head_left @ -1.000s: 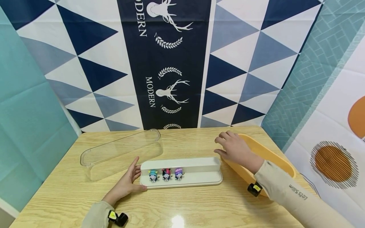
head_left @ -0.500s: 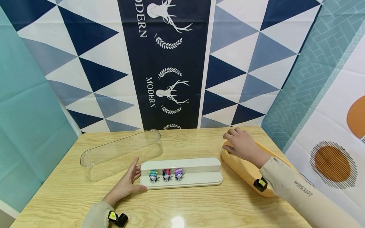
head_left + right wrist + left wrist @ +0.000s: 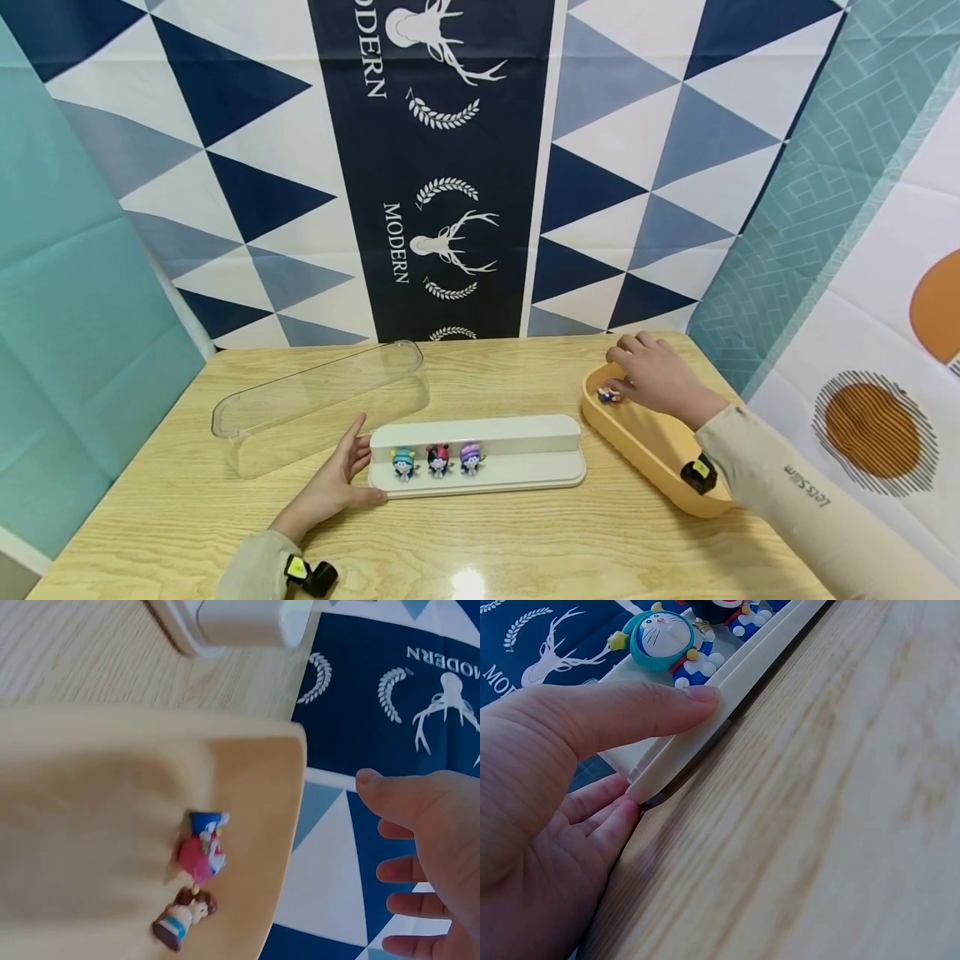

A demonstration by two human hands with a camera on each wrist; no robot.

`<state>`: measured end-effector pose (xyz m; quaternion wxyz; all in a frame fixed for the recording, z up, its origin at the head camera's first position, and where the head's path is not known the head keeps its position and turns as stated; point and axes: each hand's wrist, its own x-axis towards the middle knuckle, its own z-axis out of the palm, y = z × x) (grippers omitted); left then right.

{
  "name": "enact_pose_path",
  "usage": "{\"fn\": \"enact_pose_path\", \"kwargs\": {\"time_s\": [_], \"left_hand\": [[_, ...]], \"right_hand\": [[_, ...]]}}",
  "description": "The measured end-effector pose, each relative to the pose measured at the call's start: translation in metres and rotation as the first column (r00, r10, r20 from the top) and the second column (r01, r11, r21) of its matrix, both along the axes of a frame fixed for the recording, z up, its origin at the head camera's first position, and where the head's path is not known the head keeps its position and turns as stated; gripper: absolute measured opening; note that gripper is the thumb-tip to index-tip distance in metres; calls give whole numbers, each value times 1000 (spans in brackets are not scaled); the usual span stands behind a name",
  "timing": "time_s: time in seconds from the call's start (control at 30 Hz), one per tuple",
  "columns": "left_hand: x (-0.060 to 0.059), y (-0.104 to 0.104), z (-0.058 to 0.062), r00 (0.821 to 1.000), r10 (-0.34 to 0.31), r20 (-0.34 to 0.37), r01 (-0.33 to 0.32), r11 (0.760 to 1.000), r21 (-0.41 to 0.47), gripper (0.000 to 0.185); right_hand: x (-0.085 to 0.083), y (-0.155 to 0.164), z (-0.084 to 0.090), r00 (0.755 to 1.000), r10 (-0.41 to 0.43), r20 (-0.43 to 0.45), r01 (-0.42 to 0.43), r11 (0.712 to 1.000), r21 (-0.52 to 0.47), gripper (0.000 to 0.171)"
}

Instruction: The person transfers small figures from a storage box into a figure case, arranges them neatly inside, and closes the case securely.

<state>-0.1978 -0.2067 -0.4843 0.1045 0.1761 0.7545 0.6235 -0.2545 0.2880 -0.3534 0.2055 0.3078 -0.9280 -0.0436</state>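
Note:
A white stepped display base (image 3: pixel 517 473) lies at the table's middle, bearing three small figurines: one with a teal hood (image 3: pixel 402 463), one in black and red (image 3: pixel 438 459), one in a purple hood (image 3: pixel 470 457). My left hand (image 3: pixel 339 482) holds the base's left end; its thumb (image 3: pixel 667 709) lies on the front rim. Over the far end of a yellow-orange bin (image 3: pixel 637 442) hovers my right hand (image 3: pixel 660 375), fingers loosely bent, nothing in them. Inside the bin lie a red-and-blue figurine (image 3: pixel 201 847) and a brown-haired figurine (image 3: pixel 182 919).
Behind the left hand stands a clear plastic cover (image 3: pixel 322 400), close to the base's left end. A patterned cloth (image 3: pixel 450 167) hangs along the table's back edge. Bare wooden tabletop (image 3: pixel 480 542) stretches in front of the base.
My right hand has moved to the right, away from the base and over the bin, uncovering a figurine at its far end. The left hand and the base have stayed put.

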Motion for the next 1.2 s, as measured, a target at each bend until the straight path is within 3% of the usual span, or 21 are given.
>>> {"fn": "enact_pose_path", "kwargs": {"time_s": [0.27,0.9,1.2], "left_hand": [[1,0,0,1000,2,0,-2,1000,-1,126],[2,1,-3,1000,0,-11,0,1000,-6,125],[3,2,0,1000,3,2,-3,1000,-5,125]], "right_hand": [[-7,11,-8,995,-34,92,31,999,36,30],[-31,25,-45,975,-167,143,158,984,77,33],[-34,25,-52,947,-219,234,210,976,64,38]]}}
